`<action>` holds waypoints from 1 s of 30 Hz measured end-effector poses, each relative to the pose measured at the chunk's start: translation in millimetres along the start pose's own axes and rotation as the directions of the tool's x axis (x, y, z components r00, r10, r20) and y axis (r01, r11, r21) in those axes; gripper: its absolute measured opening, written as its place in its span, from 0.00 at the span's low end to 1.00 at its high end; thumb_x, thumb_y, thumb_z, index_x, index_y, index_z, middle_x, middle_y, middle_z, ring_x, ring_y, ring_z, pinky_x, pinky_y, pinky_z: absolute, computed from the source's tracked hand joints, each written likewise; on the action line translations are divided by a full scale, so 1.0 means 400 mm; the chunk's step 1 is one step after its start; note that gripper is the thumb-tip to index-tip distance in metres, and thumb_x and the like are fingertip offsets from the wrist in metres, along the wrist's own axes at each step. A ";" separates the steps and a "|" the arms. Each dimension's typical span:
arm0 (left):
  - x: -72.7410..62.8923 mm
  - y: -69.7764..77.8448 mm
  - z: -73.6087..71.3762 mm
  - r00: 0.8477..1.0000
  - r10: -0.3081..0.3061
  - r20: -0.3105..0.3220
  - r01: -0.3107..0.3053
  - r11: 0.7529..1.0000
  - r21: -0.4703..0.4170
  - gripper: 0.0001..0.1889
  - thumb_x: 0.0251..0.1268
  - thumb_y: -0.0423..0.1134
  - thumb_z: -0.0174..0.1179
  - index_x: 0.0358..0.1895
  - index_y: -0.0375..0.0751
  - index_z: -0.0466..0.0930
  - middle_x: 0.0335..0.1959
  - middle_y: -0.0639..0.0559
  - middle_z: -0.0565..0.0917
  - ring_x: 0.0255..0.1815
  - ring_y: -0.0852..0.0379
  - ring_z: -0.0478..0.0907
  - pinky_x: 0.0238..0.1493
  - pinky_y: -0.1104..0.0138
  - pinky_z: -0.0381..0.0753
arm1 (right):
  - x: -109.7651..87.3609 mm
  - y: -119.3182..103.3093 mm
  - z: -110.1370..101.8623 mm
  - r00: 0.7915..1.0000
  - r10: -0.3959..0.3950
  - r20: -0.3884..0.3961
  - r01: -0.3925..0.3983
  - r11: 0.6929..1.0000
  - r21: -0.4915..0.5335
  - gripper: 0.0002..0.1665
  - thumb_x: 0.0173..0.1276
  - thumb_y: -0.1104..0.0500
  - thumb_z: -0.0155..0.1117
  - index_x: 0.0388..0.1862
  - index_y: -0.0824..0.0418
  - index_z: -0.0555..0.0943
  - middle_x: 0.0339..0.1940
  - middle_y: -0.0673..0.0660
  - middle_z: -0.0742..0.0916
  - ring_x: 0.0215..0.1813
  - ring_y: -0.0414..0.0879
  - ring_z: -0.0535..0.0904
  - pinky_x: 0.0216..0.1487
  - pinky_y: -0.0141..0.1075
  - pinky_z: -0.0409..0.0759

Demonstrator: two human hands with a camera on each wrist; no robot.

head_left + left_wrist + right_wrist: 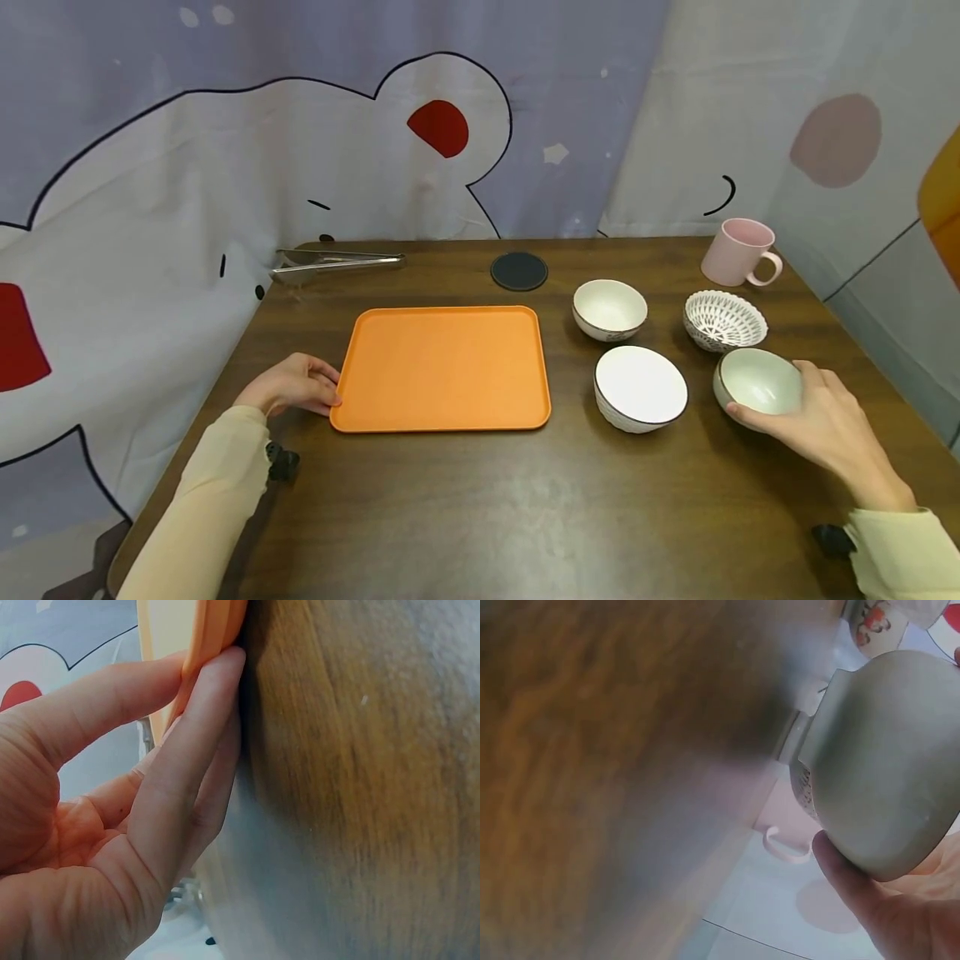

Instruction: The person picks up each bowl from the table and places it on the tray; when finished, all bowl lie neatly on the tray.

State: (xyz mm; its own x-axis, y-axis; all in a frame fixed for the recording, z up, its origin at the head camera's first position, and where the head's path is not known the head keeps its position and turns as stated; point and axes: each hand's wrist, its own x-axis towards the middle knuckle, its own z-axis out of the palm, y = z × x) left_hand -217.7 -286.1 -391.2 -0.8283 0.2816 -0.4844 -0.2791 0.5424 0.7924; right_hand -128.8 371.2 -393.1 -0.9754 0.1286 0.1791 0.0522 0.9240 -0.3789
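At the left, my left hand [296, 385] pinches the near left edge of an orange tray [442, 367]. The left wrist view shows the thumb on the tray's rim [196, 637] and fingers beneath it. My right hand [832, 412] grips a pale green bowl [761, 381] by its right side, thumb toward the front. In the right wrist view the bowl [892, 765] shows its foot, with background visible between it and the tabletop. Left of it stands a white bowl with a dark rim [640, 387]. A white lattice-patterned bowl [723, 321] is just behind it.
Another white bowl [609, 308] stands right of the tray. A pink mug [737, 252] is at the back right, a dark round coaster [519, 271] at the back middle, and metal tongs [341, 261] at the back left. A patterned curtain [300, 158] hangs behind the wooden table [480, 508].
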 end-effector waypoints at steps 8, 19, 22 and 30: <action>-0.006 0.002 0.003 1.000 0.001 -0.006 -0.001 1.000 0.001 0.24 0.59 0.25 0.63 0.56 0.17 0.67 0.36 0.43 0.83 0.35 0.54 0.84 0.42 0.60 0.87 | 0.004 -0.011 -0.014 1.000 -0.007 -0.023 0.007 1.000 0.007 0.62 0.48 0.33 0.75 0.64 0.76 0.63 0.53 0.79 0.70 0.45 0.72 0.71 0.34 0.59 0.71; -0.004 -0.002 0.003 1.000 -0.001 -0.013 0.001 1.000 0.000 0.24 0.59 0.25 0.63 0.56 0.17 0.67 0.36 0.43 0.83 0.34 0.54 0.84 0.41 0.60 0.88 | 0.017 -0.036 -0.034 0.998 -0.029 -0.063 0.031 0.999 0.030 0.62 0.48 0.34 0.76 0.68 0.72 0.62 0.57 0.78 0.70 0.49 0.73 0.69 0.39 0.61 0.69; -0.003 -0.004 0.003 1.000 0.003 -0.011 -0.003 1.000 0.000 0.24 0.59 0.25 0.63 0.56 0.17 0.67 0.36 0.43 0.83 0.35 0.54 0.85 0.41 0.60 0.88 | 0.020 -0.047 -0.038 0.997 -0.031 -0.070 0.033 0.999 0.036 0.62 0.47 0.34 0.76 0.68 0.72 0.63 0.57 0.77 0.71 0.49 0.73 0.69 0.39 0.61 0.68; -0.004 -0.011 0.000 1.000 0.019 -0.008 -0.019 1.000 -0.008 0.24 0.60 0.25 0.63 0.56 0.17 0.67 0.37 0.43 0.83 0.35 0.54 0.85 0.41 0.60 0.88 | 0.032 -0.085 -0.046 0.994 -0.054 -0.094 0.060 0.996 0.063 0.61 0.46 0.35 0.78 0.67 0.72 0.64 0.55 0.76 0.71 0.51 0.71 0.69 0.41 0.60 0.68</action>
State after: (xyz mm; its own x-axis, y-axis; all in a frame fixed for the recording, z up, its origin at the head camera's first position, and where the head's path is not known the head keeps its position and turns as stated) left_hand -215.3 -288.8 -393.9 -0.8371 0.2858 -0.4664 -0.2671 0.5304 0.8045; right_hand -138.9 347.9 -361.4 -0.9524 0.1117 0.2838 -0.0201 0.9055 -0.4239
